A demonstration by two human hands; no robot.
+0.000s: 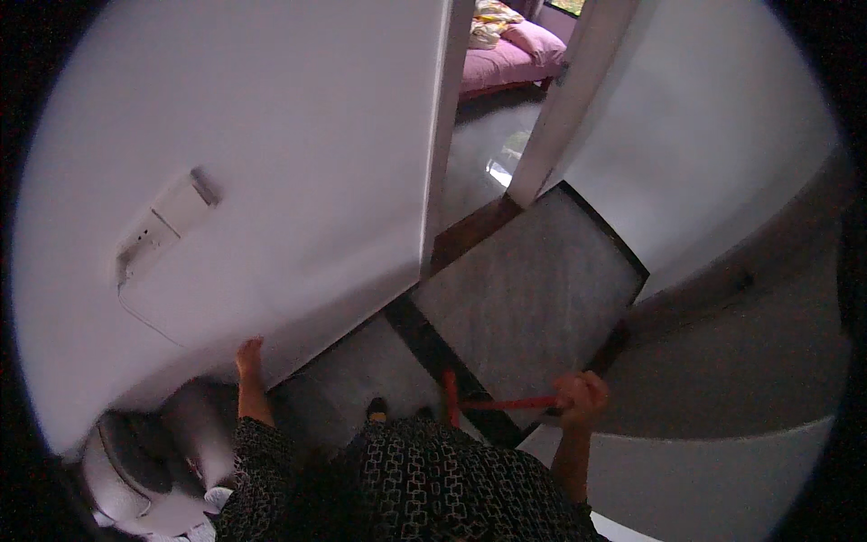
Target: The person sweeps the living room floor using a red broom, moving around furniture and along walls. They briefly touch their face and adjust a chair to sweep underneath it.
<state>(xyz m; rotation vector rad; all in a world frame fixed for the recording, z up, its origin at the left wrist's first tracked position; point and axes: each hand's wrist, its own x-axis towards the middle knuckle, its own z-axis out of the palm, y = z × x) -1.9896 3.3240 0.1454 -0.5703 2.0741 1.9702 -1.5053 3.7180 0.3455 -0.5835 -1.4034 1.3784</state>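
My right hand [582, 396] is closed around one end of a red T-shaped tool [510, 404]. The tool's bar runs left from my fist to a short red crosspiece in front of my body. Its exact kind is hard to make out in the dim light. Out to the left, my left hand [249, 350] hangs beside the white wall, holding nothing that I can see. Its fingers look loosely extended, though they show small and dim.
A doorway ahead leads to a room with a pink bed [510, 63]. A socket box [153, 237] with a cable sits on the left wall [298, 154]. Dark rounded furniture [194, 425] stands at lower left. Grey tiles [533, 298] with a dark strip cover the floor.
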